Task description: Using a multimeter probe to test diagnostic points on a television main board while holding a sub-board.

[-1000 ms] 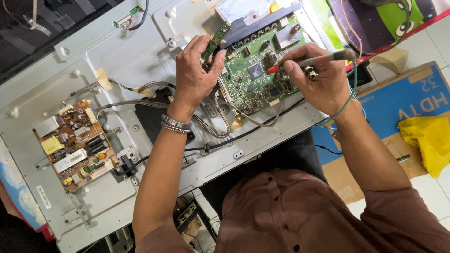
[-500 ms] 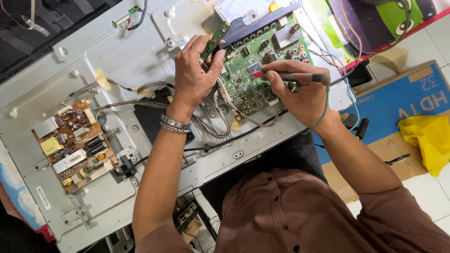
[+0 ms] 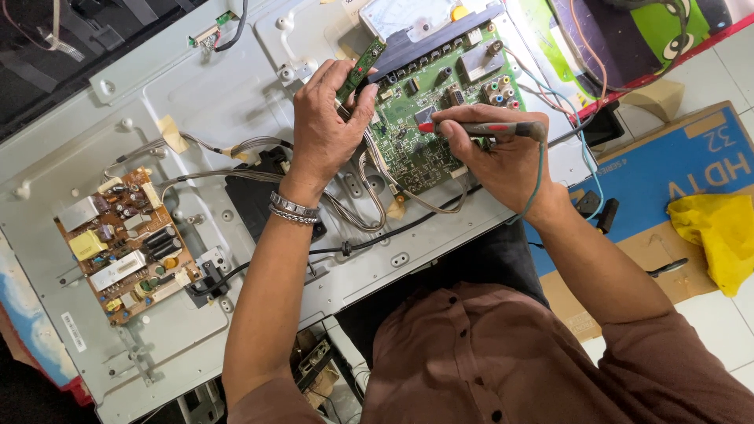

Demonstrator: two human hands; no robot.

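1. Near the top edge of the grey metal panel back (image 3: 204, 102), the left hand (image 3: 326, 129) pinches a narrow green strip board (image 3: 360, 69).
2. Beside it, the right hand (image 3: 503, 157) grips a red-tipped grey test probe (image 3: 479, 128) on the green main circuit board (image 3: 428, 118).
3. Judged risk: the hard probe tip could skid across glossy, bumpy solder and bridge contacts.
4. Loose grey cables (image 3: 353, 208) might snag.

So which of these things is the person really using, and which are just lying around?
In use:
- left hand pinching a narrow green circuit strip
- right hand holding a grey probe with a red tip
- large green circuit board under the probe tip

Lying about:
- brown circuit board with yellow parts
- crumpled yellow cloth
- blue printed cardboard box
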